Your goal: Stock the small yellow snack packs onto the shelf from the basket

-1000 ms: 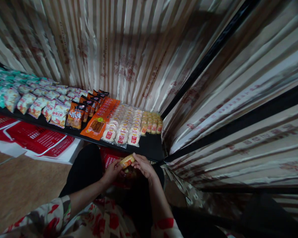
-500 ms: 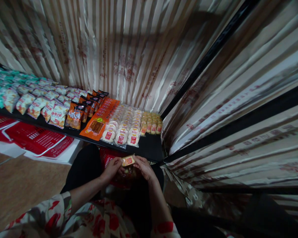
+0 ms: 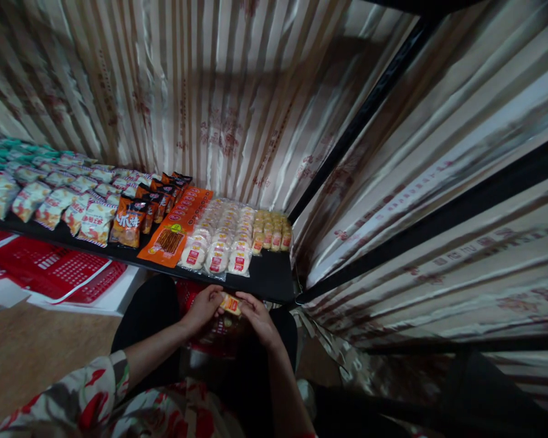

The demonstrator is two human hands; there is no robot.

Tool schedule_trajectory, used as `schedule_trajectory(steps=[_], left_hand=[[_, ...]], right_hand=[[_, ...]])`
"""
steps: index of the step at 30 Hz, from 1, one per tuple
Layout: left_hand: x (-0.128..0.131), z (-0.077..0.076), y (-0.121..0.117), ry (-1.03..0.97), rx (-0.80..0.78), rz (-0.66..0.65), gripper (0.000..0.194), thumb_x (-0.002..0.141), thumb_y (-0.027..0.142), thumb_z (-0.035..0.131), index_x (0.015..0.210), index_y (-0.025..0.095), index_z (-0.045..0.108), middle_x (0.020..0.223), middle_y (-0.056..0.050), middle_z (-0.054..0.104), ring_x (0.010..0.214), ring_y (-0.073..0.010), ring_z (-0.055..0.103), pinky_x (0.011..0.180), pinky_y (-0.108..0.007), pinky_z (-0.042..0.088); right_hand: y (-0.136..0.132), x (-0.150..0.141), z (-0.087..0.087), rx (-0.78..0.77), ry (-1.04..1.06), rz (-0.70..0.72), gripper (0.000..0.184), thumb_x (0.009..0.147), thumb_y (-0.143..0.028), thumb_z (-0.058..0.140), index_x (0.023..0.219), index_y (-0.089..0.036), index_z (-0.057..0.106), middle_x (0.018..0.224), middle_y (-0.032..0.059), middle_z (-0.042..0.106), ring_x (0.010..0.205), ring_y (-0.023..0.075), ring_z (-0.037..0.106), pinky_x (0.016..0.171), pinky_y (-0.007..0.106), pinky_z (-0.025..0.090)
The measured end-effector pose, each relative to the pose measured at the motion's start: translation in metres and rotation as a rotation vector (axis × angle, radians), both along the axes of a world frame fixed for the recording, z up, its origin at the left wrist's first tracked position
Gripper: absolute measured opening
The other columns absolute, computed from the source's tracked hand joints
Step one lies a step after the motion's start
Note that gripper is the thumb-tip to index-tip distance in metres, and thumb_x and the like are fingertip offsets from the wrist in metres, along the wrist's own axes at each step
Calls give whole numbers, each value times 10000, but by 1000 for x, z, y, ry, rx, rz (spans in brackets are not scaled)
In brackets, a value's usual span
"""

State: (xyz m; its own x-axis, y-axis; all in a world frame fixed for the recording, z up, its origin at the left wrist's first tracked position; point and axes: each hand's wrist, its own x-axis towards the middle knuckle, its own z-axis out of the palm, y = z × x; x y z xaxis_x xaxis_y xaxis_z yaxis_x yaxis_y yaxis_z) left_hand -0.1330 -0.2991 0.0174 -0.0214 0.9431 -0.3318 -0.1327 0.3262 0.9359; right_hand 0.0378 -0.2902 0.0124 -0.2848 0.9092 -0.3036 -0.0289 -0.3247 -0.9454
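My left hand [image 3: 204, 308] and my right hand [image 3: 256, 312] both pinch a small yellow snack packet [image 3: 231, 303] between them, just below the front edge of a black shelf [image 3: 267, 281]. Under the hands sits a red basket [image 3: 210, 328] on my lap. On the shelf right above lie rows of small yellow packets [image 3: 271, 230] like the held one, next to rows of round white cakes in clear wrap [image 3: 219, 238].
Further left along the shelf are flat orange packs [image 3: 176, 225], dark orange bags [image 3: 130, 219] and several pale and teal snack bags [image 3: 50, 194]. Red baskets [image 3: 50, 271] lie on the floor at left. Striped curtains [image 3: 237, 103] close off the back and right.
The view has tilted and shifted a little, so the shelf sits slightly lower and to the left. My hands have turned the yellow packet and drawn closer together around it.
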Motion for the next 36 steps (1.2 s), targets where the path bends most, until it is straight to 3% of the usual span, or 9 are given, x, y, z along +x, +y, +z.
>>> schedule_trajectory(steps=[6, 12, 15, 21, 26, 31, 36], left_hand=[[3, 3, 11, 114, 88, -113, 314, 704, 324, 538, 967, 159, 490, 495, 74, 512, 421, -110, 514, 424, -203, 375], [14, 15, 20, 173, 126, -145, 250, 689, 312, 547, 886, 166, 502, 535, 66, 501, 432, -105, 494, 445, -219, 381], [19, 13, 25, 211, 149, -147, 271, 699, 337, 548, 904, 162, 519, 551, 65, 494, 430, -92, 477, 450, -214, 371], [29, 9, 36, 84, 125, -185, 403, 698, 511, 544, 887, 158, 498, 529, 70, 500, 400, -86, 471, 442, -222, 385], [39, 11, 39, -95, 1, -50, 325, 711, 476, 548, 723, 161, 468, 587, 32, 560, 474, -82, 545, 510, -228, 447], [49, 10, 37, -3, 16, 6, 169, 672, 282, 586, 670, 164, 465, 507, 67, 521, 422, -66, 501, 434, -182, 369], [60, 9, 41, 72, 19, -9, 209, 734, 348, 498, 638, 191, 399, 443, 91, 453, 352, -61, 423, 388, -183, 298]], right_hand=[[1, -3, -4, 117, -59, -1, 452, 670, -452, 671, 1038, -195, 619, 1065, 62, 638, 978, 201, 591, 892, 348, 439], [0, -4, 10, 365, -392, 67, 561, 674, -402, 678, 1191, -225, 551, 1145, 54, 592, 1050, 221, 535, 946, 358, 390], [1, -3, 14, 432, -486, 50, 509, 693, -370, 657, 1171, -220, 570, 1115, 58, 606, 1024, 222, 545, 939, 350, 389], [0, -2, 21, 421, -390, -60, 425, 745, -381, 590, 1125, -190, 581, 1044, 53, 646, 946, 209, 595, 855, 334, 458], [2, 0, 22, 365, -279, -221, 429, 727, -411, 604, 1082, -170, 594, 1005, 61, 670, 890, 208, 625, 784, 312, 499], [7, 2, 22, 332, -255, -294, 426, 705, -406, 624, 1048, -155, 608, 959, 68, 683, 848, 205, 636, 752, 305, 511], [15, 3, 19, 327, -218, -358, 443, 705, -417, 618, 1061, -153, 605, 936, 62, 687, 843, 201, 634, 742, 301, 511]])
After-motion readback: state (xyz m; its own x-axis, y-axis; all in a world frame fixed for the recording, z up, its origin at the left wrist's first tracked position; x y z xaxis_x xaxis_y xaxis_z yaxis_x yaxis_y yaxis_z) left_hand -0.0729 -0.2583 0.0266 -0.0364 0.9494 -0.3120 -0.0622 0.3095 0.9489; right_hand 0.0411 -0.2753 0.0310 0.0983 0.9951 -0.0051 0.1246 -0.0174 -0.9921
